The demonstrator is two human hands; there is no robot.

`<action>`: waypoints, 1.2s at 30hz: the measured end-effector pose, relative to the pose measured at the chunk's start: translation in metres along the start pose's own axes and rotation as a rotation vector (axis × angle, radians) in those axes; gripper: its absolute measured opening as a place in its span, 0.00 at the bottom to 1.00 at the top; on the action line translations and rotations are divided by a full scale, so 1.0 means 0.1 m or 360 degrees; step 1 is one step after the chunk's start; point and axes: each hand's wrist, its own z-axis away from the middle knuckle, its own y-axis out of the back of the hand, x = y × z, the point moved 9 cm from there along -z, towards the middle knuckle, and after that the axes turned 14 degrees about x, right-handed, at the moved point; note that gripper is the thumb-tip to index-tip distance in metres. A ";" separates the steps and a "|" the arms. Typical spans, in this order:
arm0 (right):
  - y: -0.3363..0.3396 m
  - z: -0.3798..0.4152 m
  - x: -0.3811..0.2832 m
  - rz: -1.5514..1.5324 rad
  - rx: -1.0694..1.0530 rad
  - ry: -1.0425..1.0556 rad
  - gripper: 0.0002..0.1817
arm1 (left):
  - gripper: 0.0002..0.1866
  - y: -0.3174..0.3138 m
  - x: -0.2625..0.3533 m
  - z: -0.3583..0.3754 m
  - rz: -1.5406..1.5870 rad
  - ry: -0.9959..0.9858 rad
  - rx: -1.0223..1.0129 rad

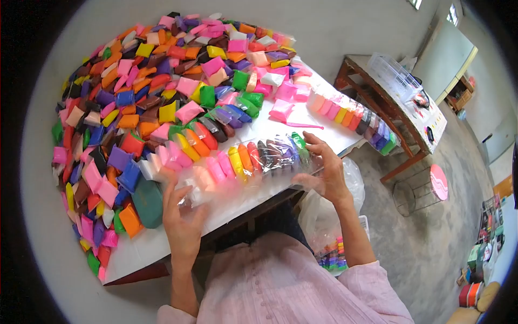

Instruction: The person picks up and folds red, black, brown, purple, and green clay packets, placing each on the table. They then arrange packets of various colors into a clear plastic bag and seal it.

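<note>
A clear plastic bag with a row of coloured clay packets (245,162) lies at the table's front edge, between my two hands. My left hand (183,224) curls its fingers around the loose plastic at the bag's left end. At the other end, my right hand (326,170) cups the bag, thumb below and fingers above, next to the green packet. Just behind it is a second row of packets (202,135) in similar colours. A dark green oval object (147,202) lies left of my left hand.
A big heap of coloured packets (145,97) covers the table's left and back. A filled bag (353,116) lies at the right edge, near a pink stick (305,126). Beyond are a side table (396,97) with a basket and a pink-topped stool (438,182).
</note>
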 end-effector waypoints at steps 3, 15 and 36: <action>-0.03 -0.04 -0.07 0.0074 -0.0060 -0.0005 0.38 | 0.26 0.03 0.00 0.00 -0.0013 -0.0069 -0.0075; -0.18 -0.20 -0.27 0.0167 -0.0337 0.0236 0.49 | 0.40 0.05 0.22 -0.07 -0.0119 -0.0248 -0.0223; -0.13 -0.08 -0.05 -0.0036 -0.0208 0.0002 0.37 | 0.28 -0.15 0.53 0.66 -0.0710 -0.0947 0.0320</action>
